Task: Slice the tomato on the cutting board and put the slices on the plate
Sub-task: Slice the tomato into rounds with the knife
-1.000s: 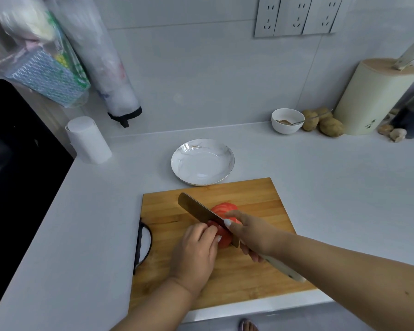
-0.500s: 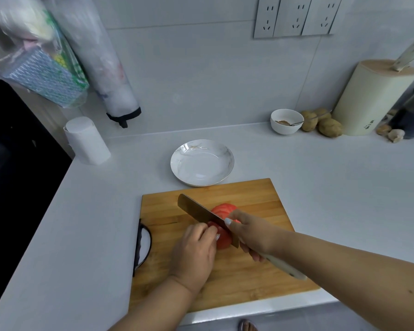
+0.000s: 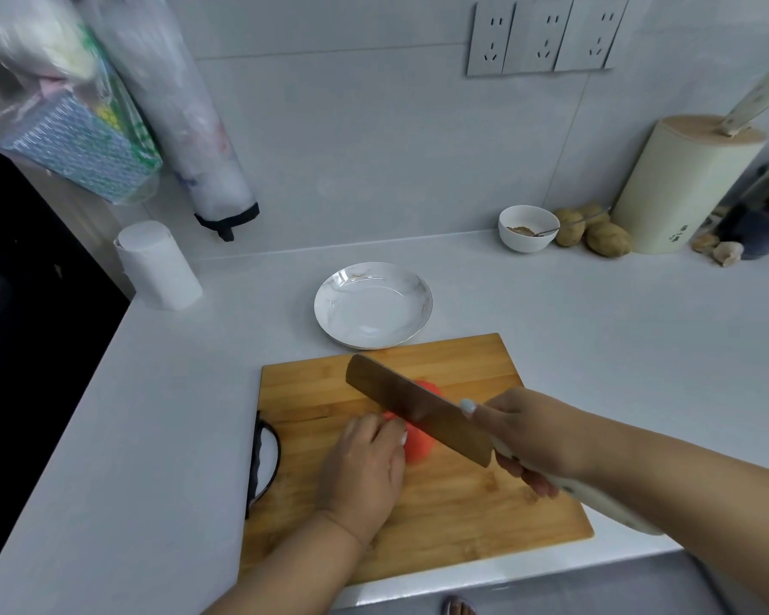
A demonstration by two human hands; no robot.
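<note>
A red tomato [image 3: 418, 446] lies on the wooden cutting board [image 3: 453, 517]. My left hand [image 3: 365, 463] sits on its left side, fingers curled over it and holding it down. My right hand [image 3: 529, 432] grips the white handle of a broad cleaver [image 3: 418, 408], forefinger laid along the blade's spine. The blade slants over the tomato and hides its middle; red shows both behind the blade and in front of it. Behind the board stands a white plate [image 3: 411, 290] with nothing on it.
A paper roll [image 3: 158, 266] stands at the back left, bags [image 3: 107, 104] hang on the wall above it. At the back right are a small bowl with a spoon [image 3: 527, 228], potatoes [image 3: 596, 233] and a cream knife block [image 3: 680, 184]. The counter drops off at left.
The cleaver has lifted and tilted so its flat side faces me, and my right hand has drawn back to the right. My left hand stays on the tomato.
</note>
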